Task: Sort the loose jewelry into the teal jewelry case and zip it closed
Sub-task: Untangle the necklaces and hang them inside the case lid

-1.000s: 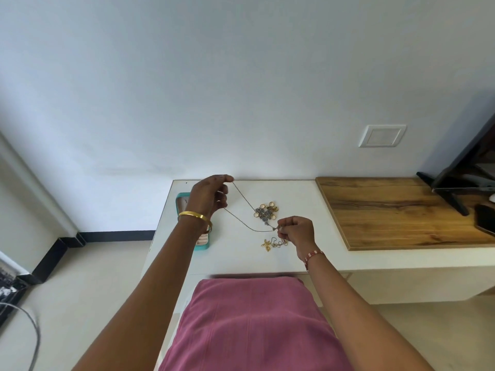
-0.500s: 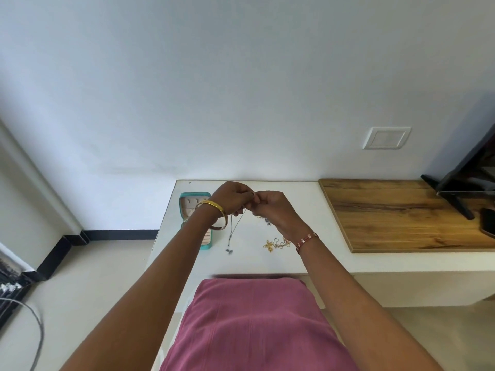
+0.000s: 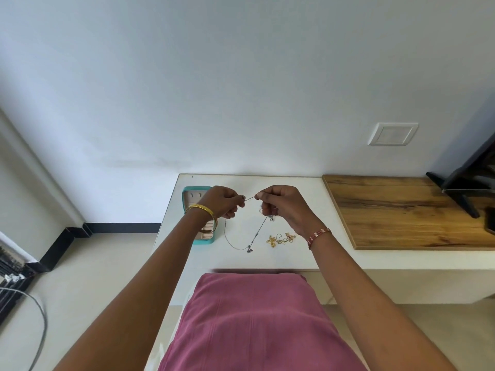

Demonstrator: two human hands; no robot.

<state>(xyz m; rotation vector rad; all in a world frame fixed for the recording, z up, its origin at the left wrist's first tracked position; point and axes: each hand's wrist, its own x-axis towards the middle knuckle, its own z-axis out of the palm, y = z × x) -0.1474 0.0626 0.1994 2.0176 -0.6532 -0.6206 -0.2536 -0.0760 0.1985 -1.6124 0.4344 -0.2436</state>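
A thin silver chain necklace [image 3: 238,247] with a small pendant hangs in a loop above the white table [image 3: 302,253]. My left hand [image 3: 221,202] pinches one end of it and my right hand [image 3: 281,206] pinches the other, a short taut stretch of chain between them. The open teal jewelry case [image 3: 199,241] lies at the table's left edge, partly hidden behind my left wrist. A gold chain with flower charms [image 3: 281,238] lies loose on the table under my right wrist. More small pieces [image 3: 272,218] peek out below my right hand's fingers.
A wooden board [image 3: 401,210] covers the table's right part, with a black monitor stand [image 3: 460,194] at its far right. The wall rises just behind the table. A pink cloth [image 3: 254,322] covers my lap in front. Cables lie on the floor at left [image 3: 24,298].
My hands first came together over the table and have now drawn slightly apart, each pinching an end of the silver necklace. The chain's loop with the pendant now hangs lower and wider.
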